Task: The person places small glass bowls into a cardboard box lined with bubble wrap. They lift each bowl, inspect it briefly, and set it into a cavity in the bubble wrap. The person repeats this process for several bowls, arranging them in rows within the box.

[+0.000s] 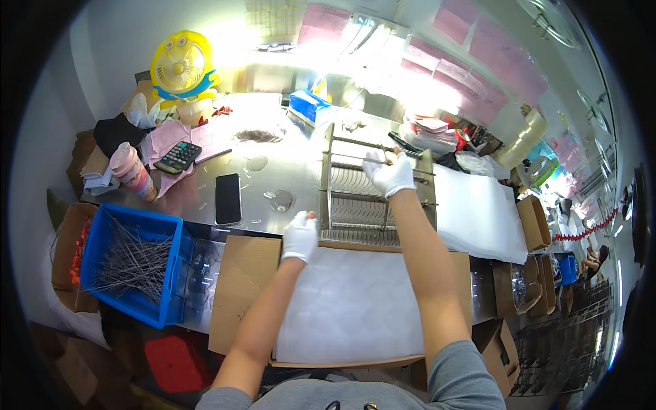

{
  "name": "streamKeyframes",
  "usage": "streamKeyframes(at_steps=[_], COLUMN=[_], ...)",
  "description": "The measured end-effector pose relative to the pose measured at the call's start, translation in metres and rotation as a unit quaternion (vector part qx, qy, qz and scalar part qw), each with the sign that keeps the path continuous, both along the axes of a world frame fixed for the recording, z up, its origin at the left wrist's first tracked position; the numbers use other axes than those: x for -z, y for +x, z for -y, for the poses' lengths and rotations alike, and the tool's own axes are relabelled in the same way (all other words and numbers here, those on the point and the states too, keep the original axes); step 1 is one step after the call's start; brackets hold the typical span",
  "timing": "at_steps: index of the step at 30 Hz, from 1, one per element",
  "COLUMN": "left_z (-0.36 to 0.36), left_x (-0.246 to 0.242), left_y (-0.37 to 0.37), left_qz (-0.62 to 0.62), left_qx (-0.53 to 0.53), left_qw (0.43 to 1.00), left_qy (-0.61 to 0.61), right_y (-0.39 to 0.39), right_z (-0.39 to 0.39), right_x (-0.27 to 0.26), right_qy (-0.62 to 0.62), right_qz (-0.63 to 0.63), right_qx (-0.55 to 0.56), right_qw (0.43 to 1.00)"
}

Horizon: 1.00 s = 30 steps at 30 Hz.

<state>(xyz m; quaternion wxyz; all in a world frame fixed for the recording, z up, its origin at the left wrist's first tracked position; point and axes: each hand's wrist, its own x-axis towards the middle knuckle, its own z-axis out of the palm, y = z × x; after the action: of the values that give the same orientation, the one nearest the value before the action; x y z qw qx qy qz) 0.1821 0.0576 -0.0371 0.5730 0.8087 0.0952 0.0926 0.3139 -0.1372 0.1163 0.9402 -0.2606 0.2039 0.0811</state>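
My left hand (301, 237), in a white glove with bare fingertips, is at the left front corner of a metal rack. Its fingers look curled; whether anything is in them is hidden. Over the rack's right half reaches my right hand (392, 173), gloved the same way, fingers apart and no object visible in it. The metal rack (326, 174) has crossbars and holds rows of thin, clear, curved pieces (353, 211). Before me stands an open cardboard box (246, 287), with a white foam sheet (353, 307) covering its inside. Clear round discs (282, 200) lie left of the rack.
A blue bin (177, 277) of thin metal rods stands at left. On the metal table are a phone (228, 200), a calculator (178, 157), a tumbler (133, 171) and a yellow fan (182, 66). White foam sheets (476, 215) are stacked right of the rack. Another person (594, 259) is far right.
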Motion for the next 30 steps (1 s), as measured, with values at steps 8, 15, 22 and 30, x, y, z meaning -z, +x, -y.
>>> streamKeyframes(at_steps=[8,15,22,30], left_z=[-0.189,-0.086,-0.112,-0.206], left_x=[-0.047,-0.065,-0.060,-0.108], left_y=[0.032,0.102,0.147,0.178], left_qz=[-0.044,-0.042,-0.303,0.107], left_qx=[-0.013,0.049,0.224,0.017], left_qw=[0.699,0.995,0.537,0.792], left_qy=[-0.714,0.081,-0.755,-0.601], right_y=[-0.001,0.003,0.001,-0.002], right_z=[0.042,0.030,0.021,0.032], right_x=[0.037,0.056,0.067,0.064], right_qy=[-0.809,-0.927,-0.931,-0.921], right_qz=[0.166,0.064,0.104,0.117], right_qx=[-0.105,-0.092,-0.062,-0.009], right_qw=[0.554,0.358,0.344,0.371])
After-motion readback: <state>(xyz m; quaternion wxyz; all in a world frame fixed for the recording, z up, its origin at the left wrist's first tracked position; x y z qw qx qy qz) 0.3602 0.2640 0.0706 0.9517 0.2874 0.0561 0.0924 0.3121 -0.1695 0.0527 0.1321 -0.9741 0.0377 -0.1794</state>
